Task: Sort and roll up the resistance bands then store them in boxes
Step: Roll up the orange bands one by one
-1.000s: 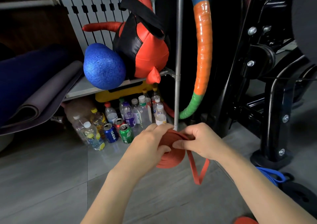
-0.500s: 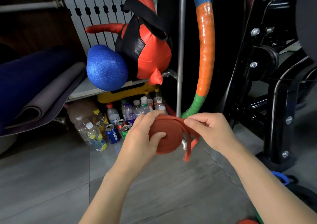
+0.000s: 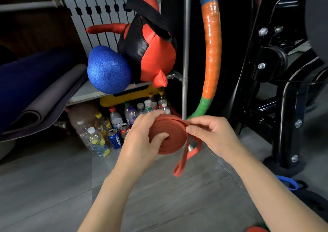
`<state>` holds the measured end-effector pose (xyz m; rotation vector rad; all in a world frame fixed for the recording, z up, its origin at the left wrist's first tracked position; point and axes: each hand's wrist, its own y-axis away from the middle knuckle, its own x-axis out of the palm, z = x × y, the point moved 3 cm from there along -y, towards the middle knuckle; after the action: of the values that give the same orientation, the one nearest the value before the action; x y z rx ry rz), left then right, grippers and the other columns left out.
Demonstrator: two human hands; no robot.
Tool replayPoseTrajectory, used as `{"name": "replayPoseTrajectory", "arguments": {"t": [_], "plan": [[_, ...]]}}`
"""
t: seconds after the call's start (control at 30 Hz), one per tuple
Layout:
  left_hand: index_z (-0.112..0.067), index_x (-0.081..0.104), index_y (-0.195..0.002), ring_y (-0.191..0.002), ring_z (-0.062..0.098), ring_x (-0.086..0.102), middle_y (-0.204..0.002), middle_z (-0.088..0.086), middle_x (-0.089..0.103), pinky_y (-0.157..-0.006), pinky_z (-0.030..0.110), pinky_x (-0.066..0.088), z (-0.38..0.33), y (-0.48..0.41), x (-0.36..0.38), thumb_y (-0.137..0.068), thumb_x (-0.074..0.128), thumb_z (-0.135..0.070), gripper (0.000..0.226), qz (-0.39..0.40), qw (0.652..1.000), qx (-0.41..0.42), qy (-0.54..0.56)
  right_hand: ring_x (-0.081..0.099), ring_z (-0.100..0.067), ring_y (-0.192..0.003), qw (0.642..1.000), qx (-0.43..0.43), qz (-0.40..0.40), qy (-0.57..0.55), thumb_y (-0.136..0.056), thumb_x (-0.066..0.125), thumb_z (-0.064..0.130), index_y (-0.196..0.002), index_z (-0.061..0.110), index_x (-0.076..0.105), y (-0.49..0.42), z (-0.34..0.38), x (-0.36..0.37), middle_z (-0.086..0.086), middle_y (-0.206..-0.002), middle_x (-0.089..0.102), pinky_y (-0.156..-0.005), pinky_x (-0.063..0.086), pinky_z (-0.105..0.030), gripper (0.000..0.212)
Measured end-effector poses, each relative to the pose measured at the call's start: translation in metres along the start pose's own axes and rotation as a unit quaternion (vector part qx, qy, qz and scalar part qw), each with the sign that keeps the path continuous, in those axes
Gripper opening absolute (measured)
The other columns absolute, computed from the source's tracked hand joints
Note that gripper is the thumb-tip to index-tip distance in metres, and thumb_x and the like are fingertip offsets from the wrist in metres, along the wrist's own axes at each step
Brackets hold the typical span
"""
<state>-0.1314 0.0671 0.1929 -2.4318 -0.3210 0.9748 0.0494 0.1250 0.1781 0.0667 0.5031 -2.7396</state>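
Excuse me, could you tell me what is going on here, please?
A person holds a mostly rolled red resistance band. The left hand grips the coil, thumb pressed at its centre, while the right hand pinches the band at the coil's edge. A short looped tail hangs unrolled below. A blue band lies on the floor at the right. No box is in view.

The coil of red band (image 3: 170,137) has turned to face the camera (apparently wound wider); left hand (image 3: 142,143) and right hand (image 3: 211,134) have lifted it higher; the thumb now presses its centre.
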Motion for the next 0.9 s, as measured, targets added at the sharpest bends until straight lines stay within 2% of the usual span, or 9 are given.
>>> {"name": "replayPoseTrajectory", "arguments": {"t": [0.1,0.17,0.3,0.47,0.53,0.63,0.7,0.8,0.9], "plan": [[-0.053,0.045,-0.111,-0.101,-0.01,0.047,-0.109,-0.033,0.046,-0.088,-0.001,0.033,0.002,0.001,-0.001,-0.079,0.071,-0.008,0.061,-0.011,1.0,-0.005,-0.006,0.07,-0.008,-0.085,0.999,-0.008,-0.023,0.04,-0.07,0.074,0.028,-0.085,0.035,0.073,0.001,0.002,0.001,0.01,-0.086,0.075,-0.077,0.053,-0.018,0.017],[-0.042,0.051,-0.116,-0.099,-0.007,0.046,-0.108,-0.033,0.045,-0.087,-0.002,0.032,0.004,0.0,-0.001,-0.079,0.071,-0.009,0.054,-0.014,1.0,-0.013,-0.019,0.069,-0.007,-0.083,0.993,-0.032,-0.052,0.103,-0.077,0.075,0.018,-0.086,0.037,0.073,0.001,0.004,0.0,0.012,-0.085,0.074,-0.078,0.054,-0.019,0.021],[-0.039,0.051,-0.122,-0.097,-0.018,0.043,-0.105,-0.03,0.045,-0.083,-0.005,0.03,0.005,-0.001,0.002,-0.081,0.07,-0.011,0.053,0.004,0.999,-0.016,-0.029,0.068,-0.002,-0.091,0.968,-0.084,-0.099,0.213,-0.084,0.068,0.007,-0.105,0.016,0.073,0.004,0.007,0.002,0.006,-0.098,0.074,-0.085,0.051,-0.015,0.024],[-0.036,0.052,-0.122,-0.096,-0.013,0.043,-0.106,-0.031,0.045,-0.082,-0.007,0.029,0.006,-0.001,0.003,-0.08,0.07,-0.012,0.052,0.004,0.999,-0.035,-0.019,0.064,0.002,-0.101,0.99,-0.036,-0.04,0.134,-0.086,0.066,0.008,-0.111,0.016,0.069,0.003,0.005,0.006,0.007,-0.105,0.071,-0.09,0.046,-0.011,0.027],[-0.037,0.052,-0.122,-0.096,-0.017,0.043,-0.105,-0.031,0.045,-0.082,-0.007,0.028,0.006,-0.001,0.003,-0.08,0.07,-0.011,0.053,0.007,0.999,-0.031,-0.022,0.065,0.0,-0.099,0.995,-0.016,-0.031,0.094,-0.084,0.067,0.011,-0.108,0.02,0.069,0.002,0.004,0.004,0.01,-0.1,0.072,-0.088,0.048,-0.014,0.025],[-0.034,0.052,-0.123,-0.093,-0.008,0.043,-0.106,-0.023,0.048,-0.08,-0.007,0.028,0.005,-0.001,0.003,-0.08,0.07,-0.011,0.052,0.01,0.999,-0.025,-0.037,0.068,-0.002,-0.086,0.995,0.005,-0.052,0.089,-0.079,0.073,0.017,-0.098,0.029,0.072,0.001,0.001,0.0,0.012,-0.088,0.074,-0.075,0.054,-0.022,0.023],[-0.033,0.052,-0.124,-0.093,-0.005,0.043,-0.109,-0.016,0.049,-0.08,-0.007,0.029,0.006,0.0,0.002,-0.081,0.07,-0.012,0.051,0.01,0.999,-0.025,-0.046,0.068,0.0,-0.085,0.995,0.017,-0.053,0.086,-0.073,0.077,0.021,-0.092,0.034,0.073,0.0,-0.001,-0.002,0.017,-0.087,0.073,-0.074,0.052,-0.016,0.024],[-0.031,0.054,-0.122,-0.091,-0.002,0.046,-0.108,-0.012,0.052,-0.079,-0.005,0.03,0.005,0.001,0.003,-0.08,0.07,-0.01,0.05,0.023,0.999,-0.017,-0.033,0.069,-0.002,-0.082,0.995,0.045,-0.009,0.091,-0.07,0.08,0.023,-0.088,0.034,0.074,-0.001,-0.004,0.0,0.014,-0.084,0.074,-0.075,0.053,-0.015,0.022],[-0.039,0.052,-0.115,-0.1,-0.013,0.046,-0.108,-0.014,0.053,-0.082,-0.004,0.032,0.003,0.002,0.006,-0.079,0.071,-0.008,0.051,0.029,0.999,-0.018,0.003,0.07,-0.004,-0.081,0.993,0.047,0.024,0.107,-0.073,0.078,0.018,-0.083,0.037,0.073,-0.001,-0.005,0.002,0.012,-0.081,0.074,-0.079,0.053,-0.02,0.022]]}}
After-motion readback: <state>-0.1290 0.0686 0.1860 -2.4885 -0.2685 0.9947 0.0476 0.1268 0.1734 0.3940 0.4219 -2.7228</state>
